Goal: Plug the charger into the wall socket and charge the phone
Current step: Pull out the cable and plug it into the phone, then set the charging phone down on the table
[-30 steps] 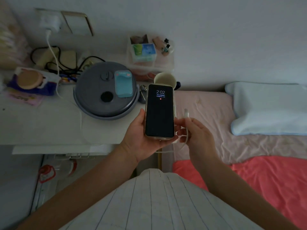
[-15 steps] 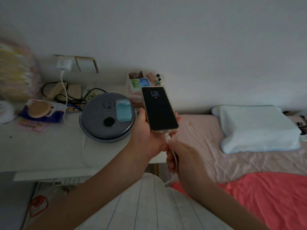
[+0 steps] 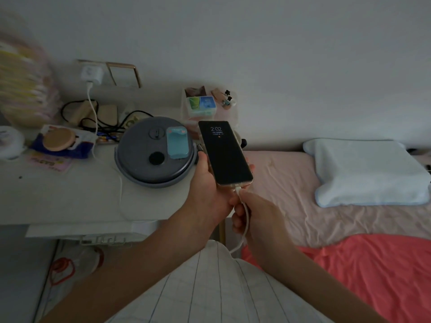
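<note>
The left hand point(image 3: 207, 194) is gripping the phone point(image 3: 225, 153) by its edges, screen up and tilted, above the gap between the bench point(image 3: 58, 197) and the bed point(image 3: 279, 190). The right hand point(image 3: 254, 213) is pinching the white cable point(image 3: 246, 220) just below its plug, which is sitting at the phone's bottom edge; whether it is fully seated cannot be told. The screen is showing "2:02", with smaller lines beneath too small to read. At ten o'clock from the phone, one white charger point(image 3: 92, 72) is sitting in the wall socket point(image 3: 80, 64), its cable running down across the bench and past the front edge. Beside it a gold-rimmed switch plate point(image 3: 123, 74) is hanging on the wall. At nine o'clock from the phone, one round grey lidded pot point(image 3: 149, 155) is lying on the bench just beside the left hand, carrying one teal case point(image 3: 177, 145). Black cords point(image 3: 77, 113) are tangling behind it. At twelve o'clock, a clear box point(image 3: 201, 106) is holding small items. At three o'clock, one pale pillow point(image 3: 366, 173) is lying on the bed; at five o'clock, one coral blanket point(image 3: 373, 271) is spreading out.
</note>
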Motion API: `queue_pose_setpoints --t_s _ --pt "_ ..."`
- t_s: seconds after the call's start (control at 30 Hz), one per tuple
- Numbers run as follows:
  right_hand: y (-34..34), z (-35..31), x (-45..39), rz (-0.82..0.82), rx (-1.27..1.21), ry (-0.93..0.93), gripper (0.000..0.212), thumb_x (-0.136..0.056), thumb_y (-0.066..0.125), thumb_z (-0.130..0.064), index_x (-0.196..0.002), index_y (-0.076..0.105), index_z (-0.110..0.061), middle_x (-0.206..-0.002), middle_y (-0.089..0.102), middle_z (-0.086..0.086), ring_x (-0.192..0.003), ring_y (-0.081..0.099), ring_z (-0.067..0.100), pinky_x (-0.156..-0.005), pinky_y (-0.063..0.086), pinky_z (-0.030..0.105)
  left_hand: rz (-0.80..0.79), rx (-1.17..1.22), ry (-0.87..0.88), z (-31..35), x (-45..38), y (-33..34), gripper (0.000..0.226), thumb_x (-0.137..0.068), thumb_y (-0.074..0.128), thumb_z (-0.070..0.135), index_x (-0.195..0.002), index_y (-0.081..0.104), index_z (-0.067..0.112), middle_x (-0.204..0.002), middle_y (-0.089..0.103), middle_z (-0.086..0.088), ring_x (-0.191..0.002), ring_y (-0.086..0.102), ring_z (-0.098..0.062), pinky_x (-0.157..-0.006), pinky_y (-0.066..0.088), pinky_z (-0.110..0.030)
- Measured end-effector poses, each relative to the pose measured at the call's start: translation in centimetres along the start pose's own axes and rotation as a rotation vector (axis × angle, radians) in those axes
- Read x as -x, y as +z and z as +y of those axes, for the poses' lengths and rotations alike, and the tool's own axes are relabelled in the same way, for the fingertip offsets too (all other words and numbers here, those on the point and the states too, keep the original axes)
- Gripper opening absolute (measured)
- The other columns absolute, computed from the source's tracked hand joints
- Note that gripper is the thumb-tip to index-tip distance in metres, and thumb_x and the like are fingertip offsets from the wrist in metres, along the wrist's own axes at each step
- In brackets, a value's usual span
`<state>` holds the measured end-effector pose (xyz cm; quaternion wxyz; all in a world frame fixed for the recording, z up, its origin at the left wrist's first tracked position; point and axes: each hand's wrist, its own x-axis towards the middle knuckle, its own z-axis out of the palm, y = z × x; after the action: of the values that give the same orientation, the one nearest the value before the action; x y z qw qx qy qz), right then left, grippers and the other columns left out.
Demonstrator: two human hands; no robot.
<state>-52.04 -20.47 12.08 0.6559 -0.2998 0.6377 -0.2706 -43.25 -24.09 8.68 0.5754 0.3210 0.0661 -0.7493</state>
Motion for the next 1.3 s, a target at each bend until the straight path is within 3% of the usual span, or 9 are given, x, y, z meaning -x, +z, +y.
queue_pose_setpoints --t_s 0.17,0.47,0.63,0.77,0.87,1.0,1.1,1.17,1.3 --pt "0.4 0.4 -0.4 0.027 0.011 0.025 0.035 -0.09 0.045 -0.013 -0.056 0.056 -0.01 -0.046 0.048 0.002 -0.043 0.044 0.012 -0.05 0.041 0.024 0.017 -0.04 0.032 -0.2 0.0 -0.5 0.051 -0.089 0.029 0.058 -0.103 0.061 0.021 -0.104 0.067 -0.013 -0.114 0.06 -0.036 -0.069 0.054 -0.038" --pt "0.0 0.3 -0.9 -0.019 0.003 0.051 0.032 -0.092 0.044 -0.011 -0.063 0.055 -0.006 -0.052 0.047 0.005 -0.048 0.044 0.015 -0.053 0.041 0.025 -0.004 -0.09 0.069 -0.2 -0.1 -0.7 0.049 -0.089 0.032 0.056 -0.104 0.06 0.018 -0.1 0.065 -0.016 -0.087 0.066 -0.026 -0.095 0.049 -0.048" --pt "-0.9 1.2 -1.6 -0.109 -0.01 -0.054 0.027 -0.091 0.048 -0.018 -0.073 0.064 -0.005 -0.053 0.062 0.001 -0.053 0.058 0.013 -0.061 0.051 0.028 -0.055 -0.073 0.066 0.2 -0.2 -1.2 0.051 -0.091 0.03 0.052 -0.115 0.056 0.016 -0.106 0.062 -0.017 -0.092 0.062 -0.028 -0.09 0.05 -0.048" --pt "-1.6 0.8 -2.8 -0.059 -0.229 -0.015 0.019 -0.09 0.051 -0.017 -0.078 0.064 -0.009 -0.055 0.065 0.0 -0.048 0.061 0.011 -0.049 0.052 0.022 -0.101 -0.174 0.111 1.1 -0.3 -1.8 0.054 -0.094 0.023 0.049 -0.13 0.049 0.019 -0.131 0.055 -0.013 -0.114 0.052 -0.027 -0.093 0.046 -0.04" --pt "-2.0 -0.2 -4.2 -0.015 -0.247 -0.122 0.015 -0.092 0.047 -0.017 -0.089 0.061 -0.015 -0.071 0.065 0.001 -0.056 0.063 0.01 -0.054 0.05 0.022 -0.112 -0.279 0.122 1.2 -0.3 -2.9 0.043 -0.093 0.032 0.043 -0.115 0.061 0.019 -0.112 0.069 -0.003 -0.098 0.065 -0.017 -0.086 0.055 -0.033" --pt "-2.0 -0.5 -5.4 -0.045 -0.05 -0.192 0.022 -0.095 0.041 -0.016 -0.11 0.058 -0.013 -0.08 0.063 0.002 -0.067 0.058 0.014 -0.063 0.047 0.024 0.035 -0.37 0.093 0.3 -0.6 -4.9 0.052 -0.073 0.057 0.044 -0.114 0.06 0.013 -0.118 0.063 -0.009 -0.1 0.061 -0.026 -0.103 0.042 -0.047" --pt "-1.8 0.5 -6.3 -0.051 0.036 -0.144 0.022 -0.096 0.038 -0.016 -0.106 0.058 -0.017 -0.079 0.063 -0.002 -0.066 0.058 0.011 -0.062 0.047 0.021 0.132 -0.412 0.08 0.1 -1.2 -6.4 0.035 -0.089 0.048 0.033 -0.111 0.059 0.008 -0.116 0.065 -0.011 -0.093 0.065 -0.023 -0.088 0.05 -0.036" --pt "-1.9 1.2 -7.0 -0.064 0.029 -0.109 0.022 -0.096 0.038 -0.014 -0.109 0.056 -0.016 -0.078 0.062 -0.001 -0.065 0.057 0.012 -0.059 0.047 0.021 0.23 -0.546 0.06 0.2 -1.7 -7.2 0.024 -0.091 0.047 0.029 -0.095 0.062 0.011 -0.098 0.068 -0.008 -0.079 0.068 -0.017 -0.071 0.051 -0.028" --pt "-2.4 2.9 -9.0 -0.046 0.098 -0.071 0.026 -0.094 0.044 -0.01 -0.118 0.054 -0.009 -0.079 0.062 -0.002 -0.065 0.061 0.008 -0.048 0.05 0.012 0.408 -0.826 0.014 0.6 -3.0 -8.3 0.016 -0.089 0.052 0.026 -0.092 0.062 0.014 -0.089 0.066 -0.008 -0.072 0.061 -0.019 -0.062 0.044 -0.026"
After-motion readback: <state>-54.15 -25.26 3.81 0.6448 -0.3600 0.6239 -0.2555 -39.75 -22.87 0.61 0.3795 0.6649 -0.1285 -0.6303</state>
